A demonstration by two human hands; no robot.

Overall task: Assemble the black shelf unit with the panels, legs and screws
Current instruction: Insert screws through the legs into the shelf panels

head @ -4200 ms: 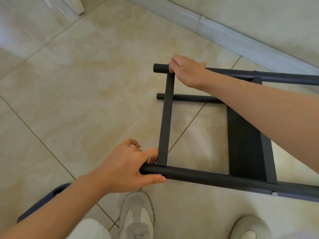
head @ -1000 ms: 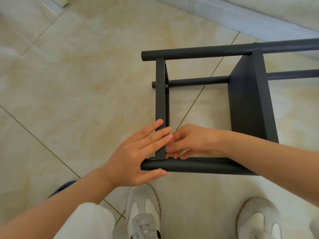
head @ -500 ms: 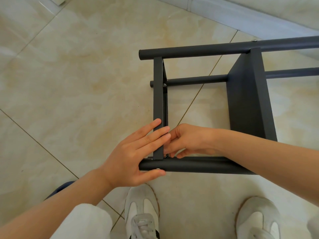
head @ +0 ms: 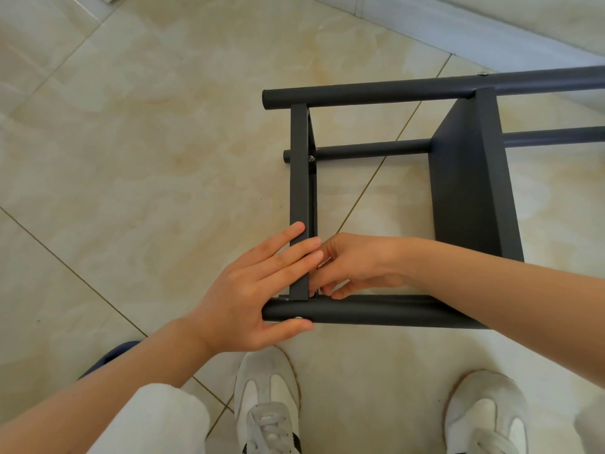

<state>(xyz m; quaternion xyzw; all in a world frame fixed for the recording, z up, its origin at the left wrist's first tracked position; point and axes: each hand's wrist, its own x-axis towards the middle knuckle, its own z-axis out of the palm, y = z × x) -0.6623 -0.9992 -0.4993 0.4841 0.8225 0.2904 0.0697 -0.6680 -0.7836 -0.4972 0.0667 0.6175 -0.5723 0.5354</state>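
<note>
Count: three round legs (head: 376, 311) visible, two panels, the narrow end panel (head: 299, 178) and the wide panel (head: 471, 181); two screw heads seen. The shelf unit (head: 425, 86) lies on its side on the tiled floor (head: 131, 158), legs running left-right, end panel spanning far leg to near leg. Your left hand (head: 252, 296) lies flat, fingers apart across end panel and near leg; your right hand (head: 357, 263) pinches at the inner corner, object hidden. Versus half a second back: hands unchanged

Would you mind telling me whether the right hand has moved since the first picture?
Yes. The right hand left the far leg and came toward the person, down to the near leg, beside the left hand.
</note>
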